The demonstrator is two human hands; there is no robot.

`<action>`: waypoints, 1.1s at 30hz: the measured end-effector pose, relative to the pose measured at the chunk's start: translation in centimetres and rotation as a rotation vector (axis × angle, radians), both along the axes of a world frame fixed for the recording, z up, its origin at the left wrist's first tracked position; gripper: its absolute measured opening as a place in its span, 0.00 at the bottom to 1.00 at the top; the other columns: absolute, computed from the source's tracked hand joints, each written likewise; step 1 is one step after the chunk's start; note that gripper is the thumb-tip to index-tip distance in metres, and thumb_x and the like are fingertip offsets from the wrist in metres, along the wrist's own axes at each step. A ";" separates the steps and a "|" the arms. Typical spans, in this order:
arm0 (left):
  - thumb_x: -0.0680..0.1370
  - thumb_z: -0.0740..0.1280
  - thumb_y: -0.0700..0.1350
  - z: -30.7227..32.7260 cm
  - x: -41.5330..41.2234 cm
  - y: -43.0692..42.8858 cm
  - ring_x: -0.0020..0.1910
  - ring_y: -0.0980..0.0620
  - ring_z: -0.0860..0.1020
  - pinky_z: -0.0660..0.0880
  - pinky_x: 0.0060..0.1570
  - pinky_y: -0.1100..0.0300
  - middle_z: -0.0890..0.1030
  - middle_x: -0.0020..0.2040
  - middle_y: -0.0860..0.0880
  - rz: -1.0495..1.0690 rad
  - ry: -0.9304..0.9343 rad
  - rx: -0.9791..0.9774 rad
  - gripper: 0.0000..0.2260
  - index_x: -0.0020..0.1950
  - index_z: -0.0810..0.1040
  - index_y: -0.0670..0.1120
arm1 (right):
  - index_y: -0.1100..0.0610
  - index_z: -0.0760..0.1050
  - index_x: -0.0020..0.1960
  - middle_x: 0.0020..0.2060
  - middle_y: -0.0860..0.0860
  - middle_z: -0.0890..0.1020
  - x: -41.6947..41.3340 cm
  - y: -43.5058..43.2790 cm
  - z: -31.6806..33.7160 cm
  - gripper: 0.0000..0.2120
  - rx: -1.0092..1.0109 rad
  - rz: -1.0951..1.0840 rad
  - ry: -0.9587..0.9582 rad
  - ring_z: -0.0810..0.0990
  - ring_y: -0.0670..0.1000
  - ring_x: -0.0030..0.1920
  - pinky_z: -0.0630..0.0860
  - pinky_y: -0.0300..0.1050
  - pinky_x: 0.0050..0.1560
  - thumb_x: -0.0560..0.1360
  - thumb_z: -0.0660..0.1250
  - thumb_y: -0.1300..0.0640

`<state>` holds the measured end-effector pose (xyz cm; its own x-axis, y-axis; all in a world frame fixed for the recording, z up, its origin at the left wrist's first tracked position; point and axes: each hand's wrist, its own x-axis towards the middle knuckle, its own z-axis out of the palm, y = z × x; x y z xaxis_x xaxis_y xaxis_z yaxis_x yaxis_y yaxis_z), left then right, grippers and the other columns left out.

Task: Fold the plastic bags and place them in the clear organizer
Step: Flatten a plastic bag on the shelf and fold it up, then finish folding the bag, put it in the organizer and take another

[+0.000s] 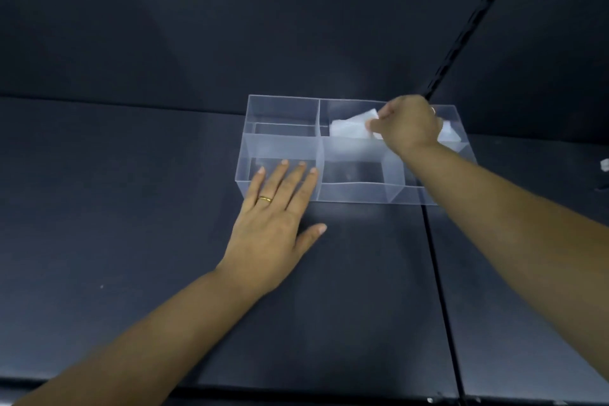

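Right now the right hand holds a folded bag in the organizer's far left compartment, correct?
Not quite. The head view shows the right hand pinching the folded bag in the far compartment just right of that one; the far left compartment of the organizer has no bag.

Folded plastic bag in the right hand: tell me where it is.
Head view, right of centre: the folded plastic bag is pinched by the right hand in the far middle compartment of the clear organizer.
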<state>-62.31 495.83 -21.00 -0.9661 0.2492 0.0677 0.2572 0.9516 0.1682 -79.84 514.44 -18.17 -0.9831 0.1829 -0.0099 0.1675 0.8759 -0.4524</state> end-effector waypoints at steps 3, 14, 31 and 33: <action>0.79 0.50 0.61 -0.2 -0.1 0.0 0.78 0.47 0.51 0.43 0.75 0.48 0.58 0.78 0.47 -0.023 0.002 -0.013 0.31 0.78 0.52 0.46 | 0.53 0.77 0.47 0.54 0.55 0.76 -0.2 -0.4 -0.7 0.09 0.139 0.025 0.099 0.76 0.58 0.54 0.65 0.49 0.56 0.68 0.74 0.55; 0.79 0.52 0.59 -1.9 6.4 -1.4 0.77 0.45 0.55 0.50 0.73 0.46 0.60 0.77 0.45 -0.009 0.005 0.008 0.30 0.76 0.62 0.42 | 0.56 0.69 0.50 0.50 0.49 0.69 7.6 -0.5 2.2 0.13 -0.169 0.229 0.267 0.73 0.49 0.47 0.72 0.47 0.54 0.71 0.72 0.57; 0.80 0.45 0.63 -4.5 15.4 -3.1 0.77 0.46 0.53 0.47 0.75 0.46 0.57 0.78 0.46 0.037 -0.097 -0.119 0.31 0.78 0.56 0.46 | 0.50 0.59 0.74 0.68 0.43 0.66 40.4 1.7 -13.2 0.43 -0.210 1.106 -1.005 0.67 0.40 0.62 0.65 0.31 0.57 0.67 0.69 0.32; 0.80 0.45 0.63 -4.7 15.4 -3.1 0.77 0.46 0.53 0.47 0.75 0.45 0.57 0.78 0.46 0.036 -0.082 -0.118 0.31 0.78 0.56 0.46 | 0.45 0.53 0.76 0.72 0.39 0.60 41.4 1.0 -13.7 0.48 -0.295 1.065 -1.066 0.63 0.35 0.63 0.64 0.30 0.59 0.64 0.70 0.30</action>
<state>-46.90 492.68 -25.66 -0.9757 0.2155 -0.0395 0.2122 0.9745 0.0732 -38.41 515.41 -31.85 -0.1646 -0.7137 -0.6809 -0.1101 0.6993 -0.7063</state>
